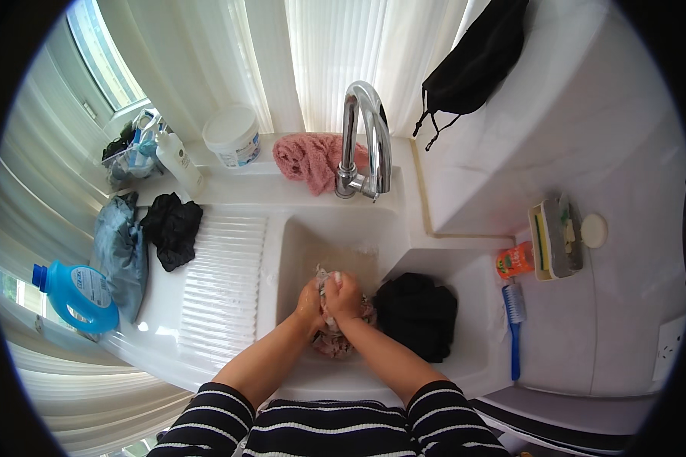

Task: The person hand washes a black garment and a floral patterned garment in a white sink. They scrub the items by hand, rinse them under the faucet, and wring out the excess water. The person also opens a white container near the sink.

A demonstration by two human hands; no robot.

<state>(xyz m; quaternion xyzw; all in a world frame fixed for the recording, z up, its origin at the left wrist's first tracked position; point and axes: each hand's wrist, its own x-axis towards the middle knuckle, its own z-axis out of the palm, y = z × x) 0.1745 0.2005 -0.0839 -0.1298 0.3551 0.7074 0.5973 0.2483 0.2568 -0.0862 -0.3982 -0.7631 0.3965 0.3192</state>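
Where the person bends over the sink (396,226), a patterned cloth (332,346) sits bunched in the basin, its upper part squeezed between the left hand (309,305) and the right hand (344,297). The two are pressed together, fingers curled round the fabric, with the rest spilling out below toward the near wall. From where I stand it looks wet, so I'd expect it to be soft and limp, rather heavier than when dry, and a little slippery; nothing about it seems fragile. A thick gathered fold between both palms looks the surest hold, since a single edge would probably let the rest sag. Just right of the hands lies a black garment (418,316), close enough to crowd the right forearm; whether they touch, I can't tell. The tap (383,148) arches over the far side, apart from the hands. To the left, the ribbed washboard (222,278) lies bare, with a black cloth (172,228) and a blue jug (93,298) beyond, well out of the way.
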